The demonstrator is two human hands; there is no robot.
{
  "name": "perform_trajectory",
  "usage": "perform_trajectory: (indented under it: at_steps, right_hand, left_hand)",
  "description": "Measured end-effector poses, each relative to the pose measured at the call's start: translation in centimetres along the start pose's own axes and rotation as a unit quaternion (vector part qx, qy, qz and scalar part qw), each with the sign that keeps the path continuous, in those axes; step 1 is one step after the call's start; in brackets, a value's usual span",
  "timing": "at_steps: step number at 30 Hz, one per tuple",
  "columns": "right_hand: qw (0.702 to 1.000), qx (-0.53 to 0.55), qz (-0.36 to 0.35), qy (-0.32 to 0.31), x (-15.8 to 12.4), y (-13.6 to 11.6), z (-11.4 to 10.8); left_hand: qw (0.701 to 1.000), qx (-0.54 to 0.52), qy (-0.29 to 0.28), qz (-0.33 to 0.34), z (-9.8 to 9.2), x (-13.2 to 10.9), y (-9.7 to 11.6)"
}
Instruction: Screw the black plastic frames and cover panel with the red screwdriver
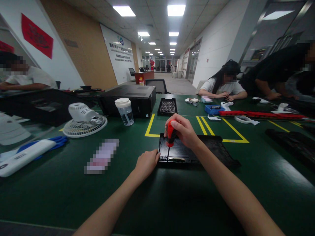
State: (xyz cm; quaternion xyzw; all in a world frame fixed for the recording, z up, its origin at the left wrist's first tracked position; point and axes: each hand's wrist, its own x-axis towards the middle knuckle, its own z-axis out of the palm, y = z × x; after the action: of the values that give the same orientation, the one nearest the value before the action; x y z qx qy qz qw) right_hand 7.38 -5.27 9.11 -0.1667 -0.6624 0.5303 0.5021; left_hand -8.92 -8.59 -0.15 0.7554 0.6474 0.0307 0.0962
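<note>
My right hand is wrapped round the red and black handle of a screwdriver. The screwdriver stands nearly upright, its thin shaft pointing down at the near left part of a shallow black panel with raised edges. Whether the tip sits in a screw is too small to tell. At the panel's left edge, my left hand grips the near corner, its fingertips partly hidden. A narrow, shiny strip runs along the panel's near edge, to the right of the shaft.
Yellow tape marks the green table. Beyond the panel lies a black tray. To the left are a lidded cup, a white fan and a large black case. People sit or lean at both sides; a blue box stands right.
</note>
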Motion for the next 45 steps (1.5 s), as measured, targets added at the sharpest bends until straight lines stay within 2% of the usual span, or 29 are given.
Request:
perform_trajectory:
  at_steps: [9,23,33,45]
  right_hand:
    - [1.000,-0.020,-0.017,0.004,0.10,0.26,0.00]
    - [0.995,-0.067,-0.052,0.048,0.24,0.19,0.13]
    - [0.994,-0.068,-0.049,0.066,0.06,-0.02,0.59]
    - [0.990,-0.099,-0.051,0.091,-0.10,0.22,0.92]
  left_hand:
    - [1.000,-0.001,-0.003,0.002,-0.11,-0.09,0.13]
    - [1.000,0.007,-0.005,0.001,-0.18,-0.03,0.23]
    - [1.000,0.009,0.005,0.002,0.30,0.14,-0.04]
    - [1.000,0.009,-0.005,-0.005,-0.30,-0.15,0.39]
